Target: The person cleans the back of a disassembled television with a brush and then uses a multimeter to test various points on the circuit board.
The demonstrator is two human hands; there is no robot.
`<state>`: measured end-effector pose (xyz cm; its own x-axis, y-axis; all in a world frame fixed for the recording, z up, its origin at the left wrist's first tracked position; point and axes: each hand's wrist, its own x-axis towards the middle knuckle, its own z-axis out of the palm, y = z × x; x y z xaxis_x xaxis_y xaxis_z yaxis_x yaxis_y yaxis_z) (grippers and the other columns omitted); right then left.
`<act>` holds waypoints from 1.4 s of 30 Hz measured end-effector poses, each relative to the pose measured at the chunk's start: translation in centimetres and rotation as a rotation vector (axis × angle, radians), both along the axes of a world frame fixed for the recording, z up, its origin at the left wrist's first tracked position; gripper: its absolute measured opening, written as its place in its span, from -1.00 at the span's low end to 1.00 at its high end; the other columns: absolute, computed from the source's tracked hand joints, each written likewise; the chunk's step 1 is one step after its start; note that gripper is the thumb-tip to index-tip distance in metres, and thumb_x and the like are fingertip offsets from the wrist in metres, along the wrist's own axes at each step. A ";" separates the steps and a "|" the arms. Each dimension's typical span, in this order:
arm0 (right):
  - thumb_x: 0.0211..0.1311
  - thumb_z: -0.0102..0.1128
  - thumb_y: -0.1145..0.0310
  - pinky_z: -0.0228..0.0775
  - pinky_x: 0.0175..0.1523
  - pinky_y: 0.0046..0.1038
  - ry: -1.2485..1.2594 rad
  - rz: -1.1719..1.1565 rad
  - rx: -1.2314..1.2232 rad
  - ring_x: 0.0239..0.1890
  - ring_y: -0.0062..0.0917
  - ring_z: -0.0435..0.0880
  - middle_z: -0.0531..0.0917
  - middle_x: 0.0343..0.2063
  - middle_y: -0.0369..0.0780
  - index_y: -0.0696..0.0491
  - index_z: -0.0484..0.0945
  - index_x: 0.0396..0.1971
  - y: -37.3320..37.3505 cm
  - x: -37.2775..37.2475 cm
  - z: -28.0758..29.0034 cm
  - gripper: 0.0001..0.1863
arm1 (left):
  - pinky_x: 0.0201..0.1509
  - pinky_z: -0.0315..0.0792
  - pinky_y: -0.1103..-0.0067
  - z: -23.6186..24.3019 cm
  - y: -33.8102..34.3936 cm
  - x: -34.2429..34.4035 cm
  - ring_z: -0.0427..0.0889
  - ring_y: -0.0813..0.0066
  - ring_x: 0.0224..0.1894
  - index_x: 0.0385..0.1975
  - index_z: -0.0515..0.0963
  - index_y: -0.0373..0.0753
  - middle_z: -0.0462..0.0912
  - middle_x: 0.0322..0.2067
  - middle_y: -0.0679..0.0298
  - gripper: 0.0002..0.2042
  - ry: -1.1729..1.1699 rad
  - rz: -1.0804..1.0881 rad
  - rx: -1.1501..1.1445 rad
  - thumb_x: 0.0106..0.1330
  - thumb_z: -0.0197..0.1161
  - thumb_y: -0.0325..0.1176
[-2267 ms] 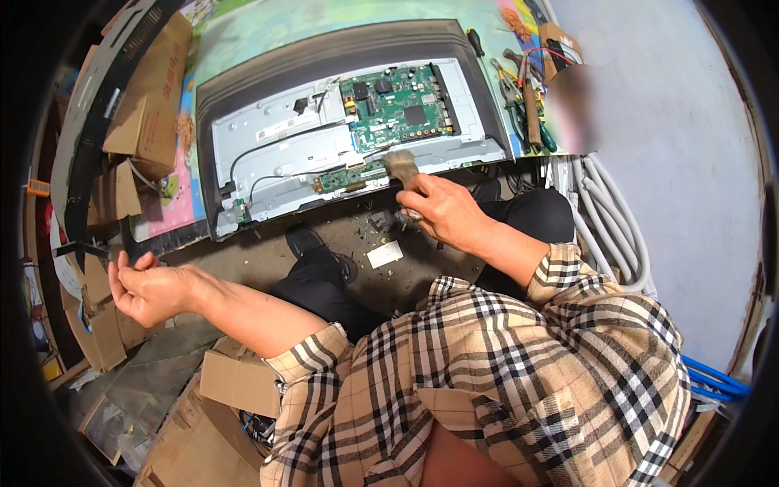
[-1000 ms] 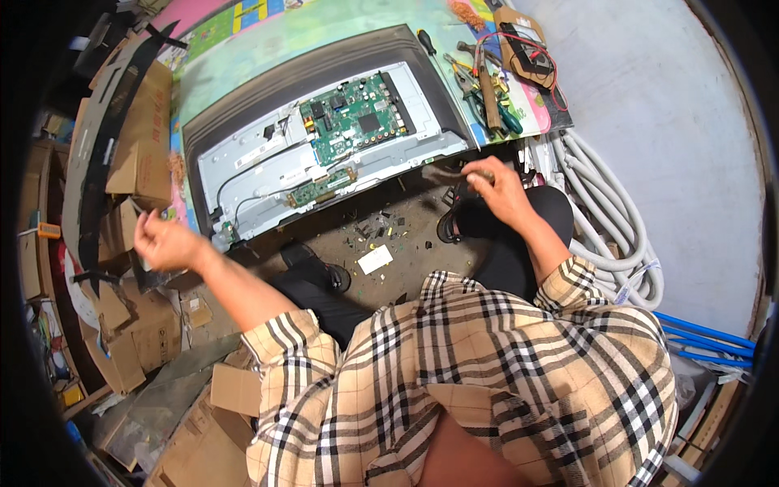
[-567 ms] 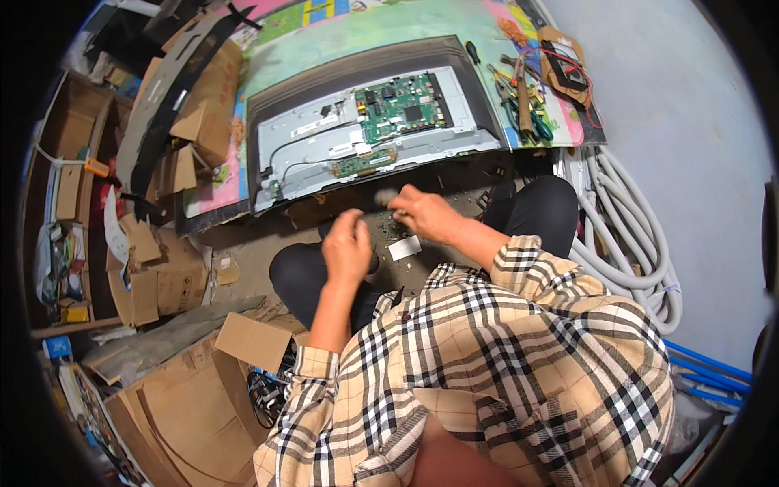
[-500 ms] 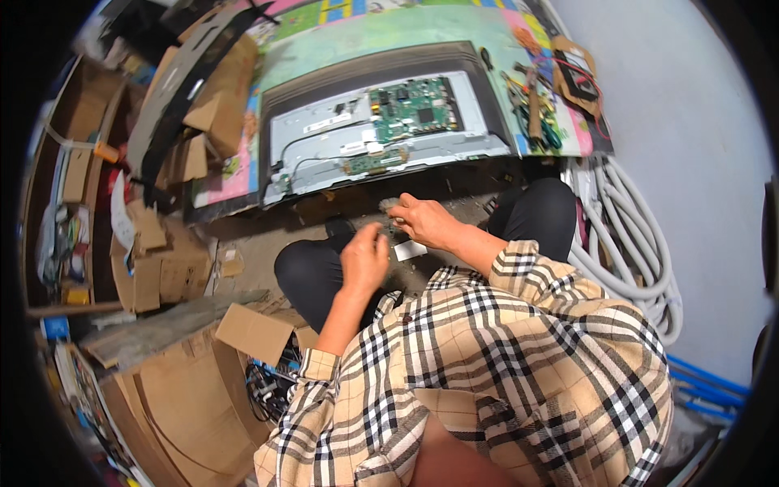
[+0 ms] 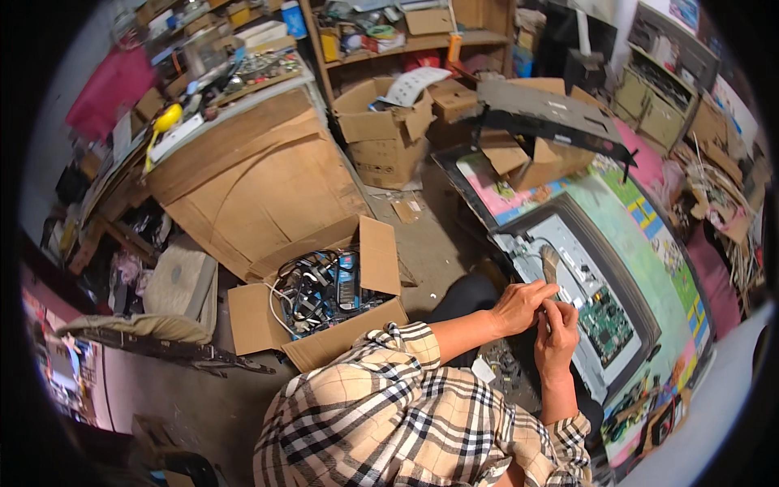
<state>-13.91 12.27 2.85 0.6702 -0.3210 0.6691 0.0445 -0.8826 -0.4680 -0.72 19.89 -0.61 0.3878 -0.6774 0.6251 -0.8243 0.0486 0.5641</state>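
A brush (image 5: 550,261) with pale, greyish bristles sticks up from between my two hands, over the near edge of an opened flat-screen TV (image 5: 578,258). My left hand (image 5: 521,308) is closed, its fingertips pressed together at the base of the brush. Just below, my right hand (image 5: 558,334) is closed too, fingers curled where the handle runs; the handle itself is hidden. The TV's metal back carries a green circuit board (image 5: 607,323) and a dark cable (image 5: 542,241). It lies on a colourful mat (image 5: 629,207).
Left of me stands an open cardboard box (image 5: 345,345) full of cables and adapters. Beyond it are a wooden cabinet (image 5: 260,191) and another carton (image 5: 381,142). A dark panel (image 5: 560,114) rests across boxes at the back. Tools (image 5: 641,406) lie at the mat's right end.
My view has swung left, bringing the cabinet and cable box into sight. My hands, apart before, are now together beside the TV, and the brush shows clearly between them.
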 end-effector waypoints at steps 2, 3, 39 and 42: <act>0.13 0.34 0.62 0.57 -0.17 -0.30 -0.003 0.070 -0.064 -0.23 -0.21 0.68 0.59 -0.17 -0.09 0.06 0.61 0.05 0.1 1.2 0.8 -0.56 | -0.26 0.56 0.27 1.2 0.8 1.6 0.68 -0.01 -0.31 0.01 0.56 -0.22 0.64 -0.33 0.09 -0.57 -0.067 0.108 -0.077 0.07 0.32 -0.53; 0.13 0.34 0.61 0.58 -0.17 -0.30 -0.014 0.094 -0.095 -0.23 -0.20 0.68 0.58 -0.13 -0.08 0.06 0.58 0.10 0.4 1.9 1.0 -0.52 | -0.27 0.56 0.28 1.8 1.5 2.5 0.68 0.02 -0.33 -0.03 0.58 -0.22 0.63 -0.37 0.11 -0.61 -0.100 0.160 -0.114 0.06 0.32 -0.53; 0.06 0.31 0.45 0.48 -0.13 -0.15 0.813 -0.112 0.165 -0.25 -0.04 0.61 0.59 -0.35 0.01 0.12 0.70 -0.32 -6.4 -1.0 -9.6 -0.84 | -0.19 0.64 0.25 34.2 48.6 40.4 0.75 0.09 -0.21 -0.28 0.66 -0.18 0.70 -0.28 0.08 -0.84 -0.961 1.892 0.308 0.33 0.10 -0.45; 0.04 0.32 0.45 0.50 -0.12 -0.16 0.837 -0.104 0.168 -0.26 -0.04 0.63 0.60 -0.34 0.01 0.12 0.71 -0.32 -5.9 -0.4 -9.4 -0.83 | -0.08 0.59 0.22 33.3 52.2 41.2 0.72 0.00 -0.17 -0.13 0.68 -0.09 0.70 -0.20 0.04 -0.77 -0.787 1.863 0.304 0.32 0.11 -0.43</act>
<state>-14.28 6.36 -6.53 0.8836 -0.4585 -0.0944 -0.4509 -0.7792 -0.4353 40.43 72.13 32.70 0.3501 0.0430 0.9357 0.2250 -0.9736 -0.0394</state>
